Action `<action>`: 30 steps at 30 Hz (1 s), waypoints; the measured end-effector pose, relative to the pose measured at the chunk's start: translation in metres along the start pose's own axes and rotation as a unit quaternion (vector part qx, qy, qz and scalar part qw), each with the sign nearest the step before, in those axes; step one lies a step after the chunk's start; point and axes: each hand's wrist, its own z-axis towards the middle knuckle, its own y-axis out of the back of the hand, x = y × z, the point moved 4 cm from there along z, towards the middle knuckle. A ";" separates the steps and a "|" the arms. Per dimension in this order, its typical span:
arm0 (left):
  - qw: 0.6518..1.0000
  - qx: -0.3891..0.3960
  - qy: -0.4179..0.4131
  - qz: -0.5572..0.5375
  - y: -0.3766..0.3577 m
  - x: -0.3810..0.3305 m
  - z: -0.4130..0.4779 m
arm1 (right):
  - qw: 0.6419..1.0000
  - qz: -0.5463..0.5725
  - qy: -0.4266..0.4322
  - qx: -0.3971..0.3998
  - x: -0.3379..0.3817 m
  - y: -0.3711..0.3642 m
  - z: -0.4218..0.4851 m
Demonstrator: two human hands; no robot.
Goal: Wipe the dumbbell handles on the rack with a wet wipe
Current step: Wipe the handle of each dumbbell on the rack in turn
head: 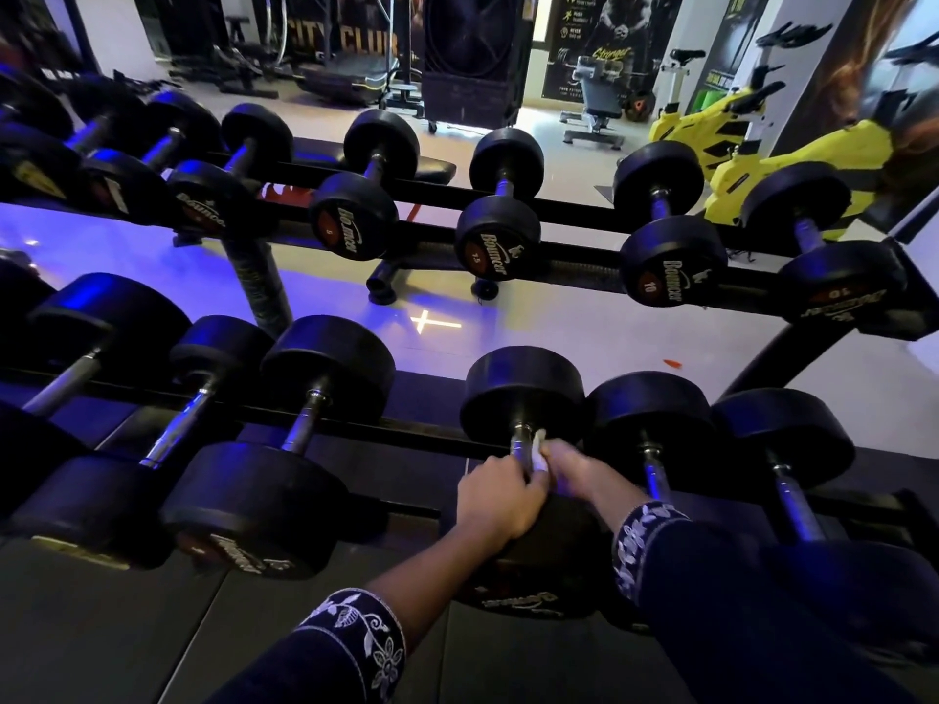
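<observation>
Head view: in the lower centre-right of the frame, the left hand (500, 495) has its fingers curled over the near end of a dumbbell (526, 393) on the lower row of the rack (406, 427), gripping it, likely to steady it; the right hand (576, 467) holds a white wet wipe (538, 449), fingers closed round it, pressing it to the right side of the chrome handle (521, 444) just below the far head. Progress, as a judgement: mid-task, one handle being wiped now; neighbour handles (655, 472) to the right and left on the same row show no wipe marks or wetness either way, so it cannot be told which are done. The upper row (498, 236), across the middle of the frame, has no hand on it and looks like work left; most of the rack probably remains.
</observation>
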 end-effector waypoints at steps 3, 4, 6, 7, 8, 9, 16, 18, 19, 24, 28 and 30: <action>1.000 0.003 -0.003 0.000 0.001 0.000 0.000 | 0.999 -0.020 -0.021 0.037 -0.012 0.002 -0.006; 1.000 0.003 -0.004 0.000 0.001 -0.001 0.000 | 0.999 -0.017 -0.015 0.038 0.001 -0.007 -0.040; 1.000 0.004 -0.008 0.002 0.002 -0.002 0.000 | 0.999 0.035 0.005 -0.002 0.016 -0.005 -0.050; 1.000 0.004 -0.010 0.003 0.003 -0.002 -0.001 | 0.999 0.046 0.019 -0.001 0.024 -0.005 -0.052; 1.000 0.006 -0.011 0.003 0.003 -0.002 -0.001 | 0.998 0.050 0.036 -0.003 0.031 -0.006 -0.049; 1.000 0.008 -0.013 0.002 0.003 -0.002 -0.002 | 0.998 0.016 0.062 0.000 0.034 -0.008 -0.050; 1.000 0.006 -0.021 0.008 0.004 -0.002 -0.002 | 0.971 -0.184 0.129 -0.077 0.007 0.004 -0.070; 1.000 0.011 -0.021 0.008 0.004 -0.002 -0.003 | 0.957 -0.194 0.171 -0.132 0.026 0.001 -0.070; 1.000 0.014 -0.019 0.001 0.005 -0.002 -0.003 | 0.951 -0.193 0.178 -0.162 0.037 -0.002 -0.068; 0.999 0.020 -0.017 -0.033 0.005 -0.001 -0.002 | 0.938 -0.176 0.179 -0.240 0.068 -0.006 -0.055; 1.000 0.012 -0.013 -0.017 0.002 -0.001 0.000 | 0.906 -0.320 0.196 -0.196 0.045 -0.012 -0.063; 1.000 0.017 -0.012 -0.018 0.001 -0.001 0.000 | 0.893 -0.357 0.204 -0.185 0.040 -0.015 -0.064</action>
